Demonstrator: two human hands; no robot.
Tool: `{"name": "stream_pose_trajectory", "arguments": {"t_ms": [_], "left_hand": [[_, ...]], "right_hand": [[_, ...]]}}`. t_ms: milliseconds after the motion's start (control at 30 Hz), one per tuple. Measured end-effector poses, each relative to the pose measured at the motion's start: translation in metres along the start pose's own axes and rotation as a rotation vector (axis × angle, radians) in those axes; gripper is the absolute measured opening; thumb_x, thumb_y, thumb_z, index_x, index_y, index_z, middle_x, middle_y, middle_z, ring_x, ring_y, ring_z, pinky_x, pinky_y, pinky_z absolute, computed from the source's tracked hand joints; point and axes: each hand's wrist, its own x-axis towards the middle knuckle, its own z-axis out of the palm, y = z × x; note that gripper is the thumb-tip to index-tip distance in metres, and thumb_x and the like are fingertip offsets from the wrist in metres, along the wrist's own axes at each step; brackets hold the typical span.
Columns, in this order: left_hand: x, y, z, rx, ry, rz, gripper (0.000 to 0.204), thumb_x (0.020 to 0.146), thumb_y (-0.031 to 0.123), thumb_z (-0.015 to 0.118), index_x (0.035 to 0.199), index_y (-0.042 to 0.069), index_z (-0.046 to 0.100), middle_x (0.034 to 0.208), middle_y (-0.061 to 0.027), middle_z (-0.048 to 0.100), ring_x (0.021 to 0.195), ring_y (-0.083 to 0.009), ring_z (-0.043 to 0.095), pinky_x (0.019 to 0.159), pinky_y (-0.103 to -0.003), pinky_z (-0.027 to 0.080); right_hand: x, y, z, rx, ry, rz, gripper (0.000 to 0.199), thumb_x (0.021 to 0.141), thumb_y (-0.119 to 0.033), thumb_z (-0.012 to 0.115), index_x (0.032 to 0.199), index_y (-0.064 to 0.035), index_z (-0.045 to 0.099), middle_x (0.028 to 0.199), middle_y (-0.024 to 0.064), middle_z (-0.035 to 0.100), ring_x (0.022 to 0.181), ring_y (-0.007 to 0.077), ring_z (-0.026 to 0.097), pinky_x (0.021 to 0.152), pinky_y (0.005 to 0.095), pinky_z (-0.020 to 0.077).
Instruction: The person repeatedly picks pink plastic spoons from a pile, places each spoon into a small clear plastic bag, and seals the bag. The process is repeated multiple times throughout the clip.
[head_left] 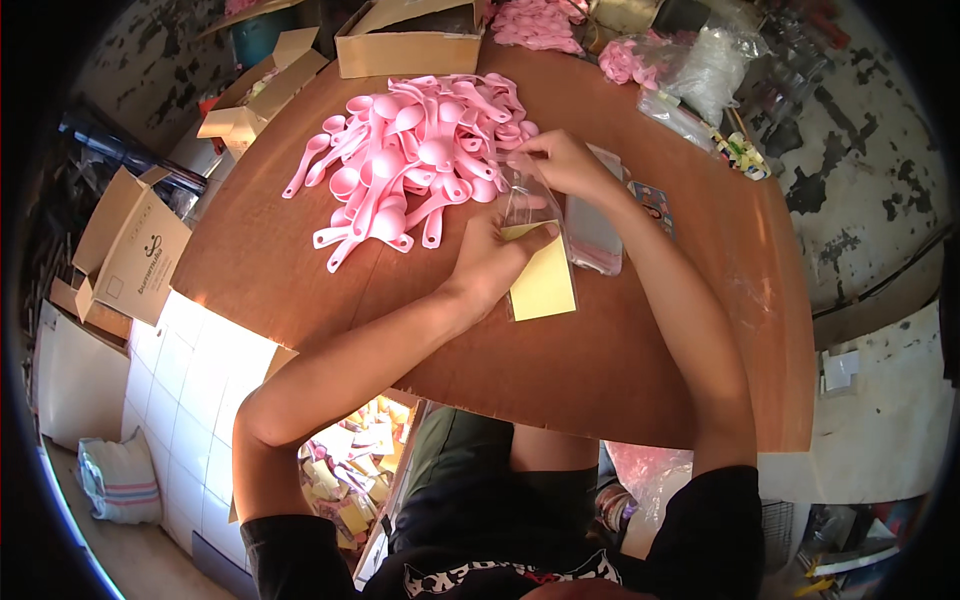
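Between pink spoons (400, 155) and the right edge of the worktop (620, 360), the left grip (488, 258), fingers partly hidden, pinches a clear bag (545, 282), its top at the right grip (568, 165), whose closure I cannot tell.

Pink spoons (437, 150) look like smooth moulded plastic, semi-gloss from where I'm standing. Clear bag (525, 185) = thin, shiny plastic film, creased up top, w/ a matt yellow card (543, 283), prob. paper, in it. Tabletop (420, 330): brown, wood or wood-look sheet, smooth w/ a slight sheen. Cardboard box (410, 57) is matt. Floor tiles (185, 375): smooth, glossy, v. bright. Wall (850, 180): rough, flaking paint. Sack (122, 478) looks like dull woven plastic. Sleeve (715, 520): black matt cloth. Plastic bundle (712, 65): clear, crinkly, shiny.
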Motion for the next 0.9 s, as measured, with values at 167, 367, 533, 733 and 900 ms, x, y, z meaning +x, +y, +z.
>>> {"name": "stream_pose_trajectory", "arguments": {"t_ms": [167, 367, 533, 733, 900], "left_hand": [[0.001, -0.002, 0.0, -0.154, 0.05, -0.048, 0.035, 0.089, 0.008, 0.069, 0.12, -0.001, 0.055, 0.098, -0.0112, 0.068, 0.083, -0.0159, 0.067, 0.071, -0.029, 0.055], [0.004, -0.006, 0.004, -0.082, 0.052, 0.001, 0.034, 0.088, 0.009, 0.071, 0.118, 0.001, 0.057, 0.095, -0.0076, 0.067, 0.079, -0.0141, 0.066, 0.066, -0.029, 0.055], [-0.001, -0.001, 0.003, -0.057, 0.042, -0.006, 0.03, 0.089, 0.006, 0.069, 0.116, 0.0, 0.058, 0.095, -0.0082, 0.068, 0.08, -0.0127, 0.066, 0.068, -0.028, 0.054], [-0.005, -0.001, 0.011, 0.096, -0.042, 0.096, 0.033, 0.088, 0.008, 0.07, 0.118, 0.0, 0.058, 0.095, -0.0075, 0.067, 0.08, -0.0108, 0.064, 0.069, -0.027, 0.053], [-0.006, 0.001, 0.009, 0.227, -0.14, 0.239, 0.037, 0.089, 0.013, 0.073, 0.12, 0.001, 0.057, 0.099, -0.0062, 0.067, 0.083, -0.0097, 0.063, 0.072, -0.026, 0.052]], "right_hand": [[0.027, -0.001, 0.021, 0.145, -0.052, 0.236, 0.028, 0.086, -0.027, 0.076, 0.092, -0.0001, 0.074, 0.071, -0.0038, 0.06, 0.064, 0.0055, 0.05, 0.056, 0.0258, 0.0407], [0.025, 0.006, 0.008, 0.283, -0.074, 0.233, 0.02, 0.086, -0.024, 0.072, 0.079, -0.0048, 0.072, 0.071, -0.0029, 0.058, 0.065, 0.0062, 0.052, 0.058, 0.0244, 0.0422], [-0.003, -0.015, -0.007, 0.269, -0.042, 0.402, 0.017, 0.089, -0.021, 0.067, 0.097, -0.0064, 0.067, 0.084, 0.0026, 0.061, 0.068, 0.0094, 0.056, 0.062, 0.025, 0.0479], [-0.09, -0.018, -0.044, 0.643, 0.077, 0.42, 0.022, 0.095, -0.014, 0.057, 0.116, -0.0068, 0.06, 0.094, 0.0056, 0.063, 0.075, 0.0155, 0.065, 0.07, 0.0328, 0.0556], [-0.165, -0.02, -0.062, 0.815, 0.018, 0.41, 0.024, 0.096, -0.006, 0.051, 0.118, -0.0064, 0.06, 0.102, 0.0079, 0.062, 0.081, 0.0182, 0.066, 0.076, 0.0338, 0.0565]]}}
